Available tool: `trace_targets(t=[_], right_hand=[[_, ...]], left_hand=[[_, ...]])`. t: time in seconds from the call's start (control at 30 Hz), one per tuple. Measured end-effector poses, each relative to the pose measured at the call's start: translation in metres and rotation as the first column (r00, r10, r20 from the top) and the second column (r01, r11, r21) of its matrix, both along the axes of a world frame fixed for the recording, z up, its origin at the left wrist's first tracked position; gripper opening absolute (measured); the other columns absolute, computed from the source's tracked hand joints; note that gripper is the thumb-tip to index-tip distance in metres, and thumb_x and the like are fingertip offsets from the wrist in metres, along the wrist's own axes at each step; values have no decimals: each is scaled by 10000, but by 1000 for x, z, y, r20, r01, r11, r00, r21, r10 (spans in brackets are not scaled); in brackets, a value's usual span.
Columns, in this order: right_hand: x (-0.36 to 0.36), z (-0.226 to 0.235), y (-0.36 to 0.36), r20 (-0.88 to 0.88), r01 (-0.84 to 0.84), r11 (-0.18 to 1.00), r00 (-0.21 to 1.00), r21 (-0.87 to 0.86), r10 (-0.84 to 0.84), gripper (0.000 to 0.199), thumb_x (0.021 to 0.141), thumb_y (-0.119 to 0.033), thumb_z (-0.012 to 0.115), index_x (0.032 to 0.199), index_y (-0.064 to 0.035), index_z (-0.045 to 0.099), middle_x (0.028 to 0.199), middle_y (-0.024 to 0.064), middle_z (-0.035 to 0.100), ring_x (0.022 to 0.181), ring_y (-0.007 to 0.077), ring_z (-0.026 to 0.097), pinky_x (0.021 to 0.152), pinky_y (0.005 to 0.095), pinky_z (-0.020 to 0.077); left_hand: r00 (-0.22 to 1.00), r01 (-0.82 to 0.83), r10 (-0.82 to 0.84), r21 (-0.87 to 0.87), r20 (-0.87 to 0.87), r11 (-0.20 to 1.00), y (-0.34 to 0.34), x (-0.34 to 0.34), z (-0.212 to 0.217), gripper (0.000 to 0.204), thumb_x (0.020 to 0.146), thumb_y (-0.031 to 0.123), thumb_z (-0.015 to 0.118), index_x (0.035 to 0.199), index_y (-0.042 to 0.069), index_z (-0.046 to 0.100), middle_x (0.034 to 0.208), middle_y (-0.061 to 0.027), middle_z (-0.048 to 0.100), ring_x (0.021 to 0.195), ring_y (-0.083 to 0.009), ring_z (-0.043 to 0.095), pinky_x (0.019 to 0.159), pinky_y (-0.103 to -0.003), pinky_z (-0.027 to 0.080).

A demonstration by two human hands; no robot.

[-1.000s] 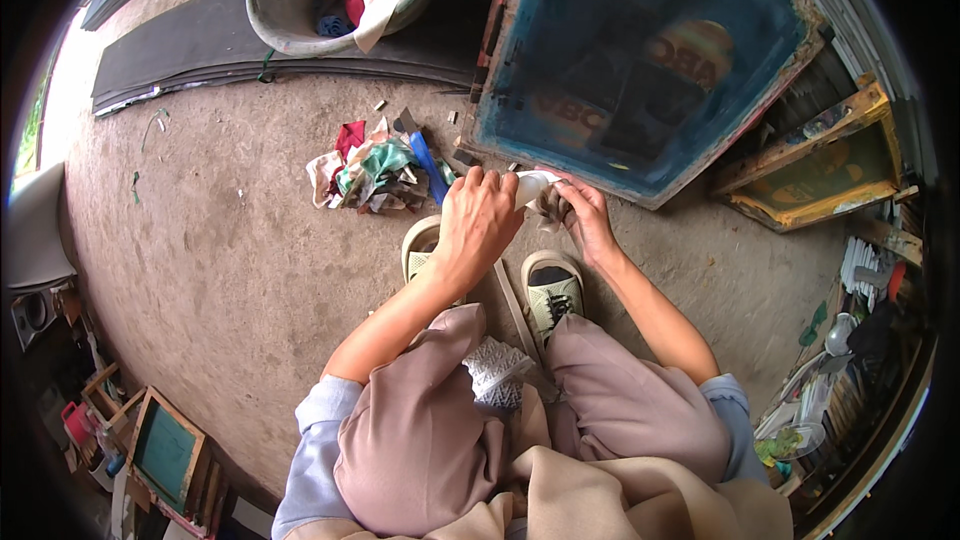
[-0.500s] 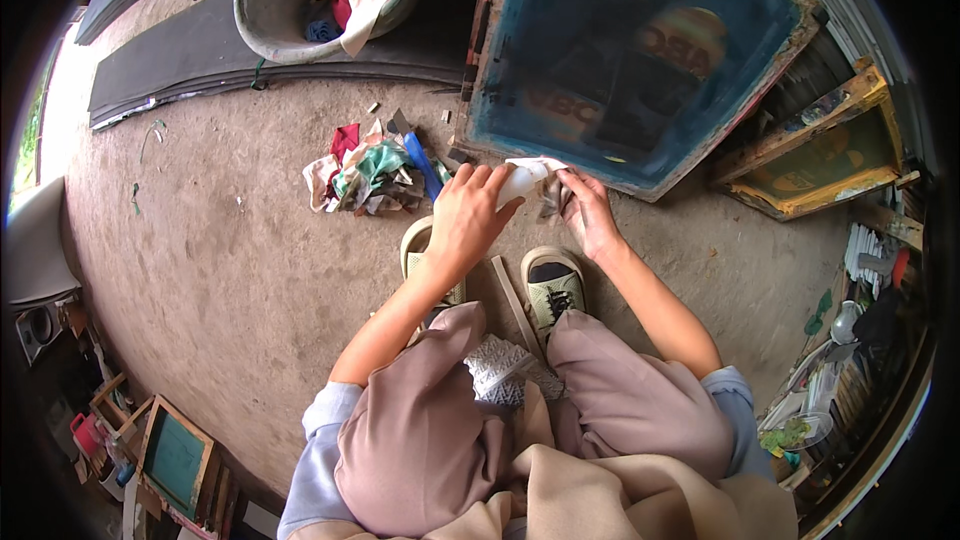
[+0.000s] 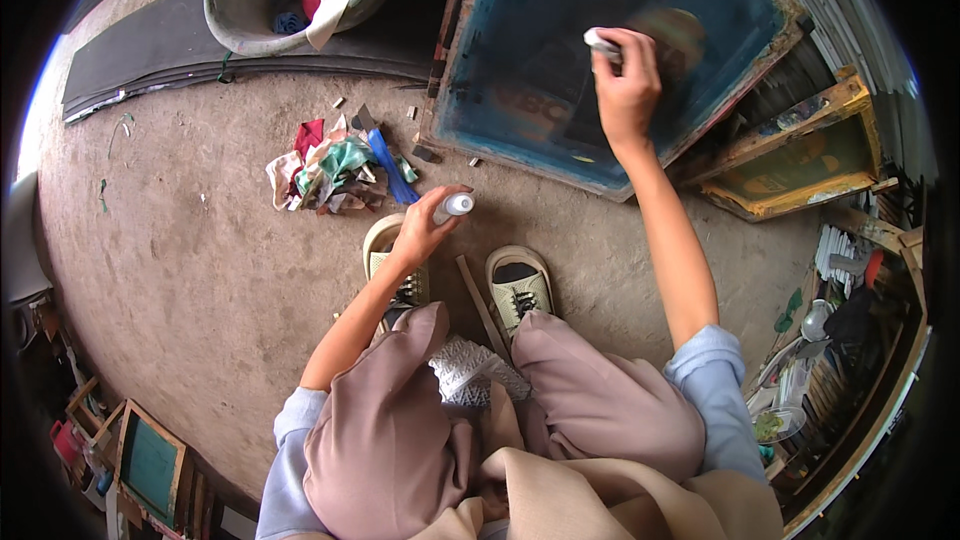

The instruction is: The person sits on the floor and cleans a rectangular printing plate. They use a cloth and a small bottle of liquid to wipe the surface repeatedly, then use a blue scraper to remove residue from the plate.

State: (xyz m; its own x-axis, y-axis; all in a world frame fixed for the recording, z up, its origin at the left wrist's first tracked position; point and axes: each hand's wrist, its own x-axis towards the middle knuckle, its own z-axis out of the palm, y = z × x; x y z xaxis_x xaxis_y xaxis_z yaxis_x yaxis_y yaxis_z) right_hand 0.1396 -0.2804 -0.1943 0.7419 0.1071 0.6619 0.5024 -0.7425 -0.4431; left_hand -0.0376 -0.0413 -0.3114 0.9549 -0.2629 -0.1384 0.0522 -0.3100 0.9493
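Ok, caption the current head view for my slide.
Left hand gripping a pale bottle, right hand holding a white wad in front of a large blue framed screen.

White bottle [image 3: 456,207], white wad [image 3: 598,40], blue screen [image 3: 510,40]

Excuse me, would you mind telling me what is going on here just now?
The person's left hand grips a small whitish bottle. The right hand, over a large blue framed screen, holds what looks like a pale wad of cloth; whether it touches the screen is unclear. A heap of cloth scraps lies on the floor.
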Motion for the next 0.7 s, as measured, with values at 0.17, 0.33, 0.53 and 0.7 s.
trace_targets(t=[0.17,0.33,0.53,0.7], right_hand=[[10,-18,1,100,-113,938,983,-326,153,222,724,49,632,923,-44,604,898,75,584,895,269,565,807,371,478],[22,-24,-11,-52,-452,540,798,-710,600,210,663,-8,603,860,-81,589,842,51,566,881,227,591,835,340,498],[38,-12,10,118,-286,822,914,-493,389,169,697,-10,603,843,-83,644,885,48,630,849,218,593,785,344,498],[48,5,13,176,-178,857,939,-484,294,248,626,19,648,854,-78,642,818,44,629,829,204,591,722,299,510]], left_hand=[[999,32,-33,17,31,999,3,-3,-3,414,731,34,698,1132,62,599,1109,-115,631,1085,-300,571,945,-376,443],[998,33,-32,-18,57,999,7,1,-3,421,721,68,731,1122,39,604,1155,-89,631,1117,-277,569,968,-378,432],[998,26,-22,-81,54,996,4,-1,-5,442,783,225,705,1171,58,578,1180,-118,577,1143,-301,524,993,-387,398],[973,-186,201,-130,114,974,15,26,-3,437,842,256,644,1227,72,548,1254,-152,497,1204,-300,471,1009,-396,377]])
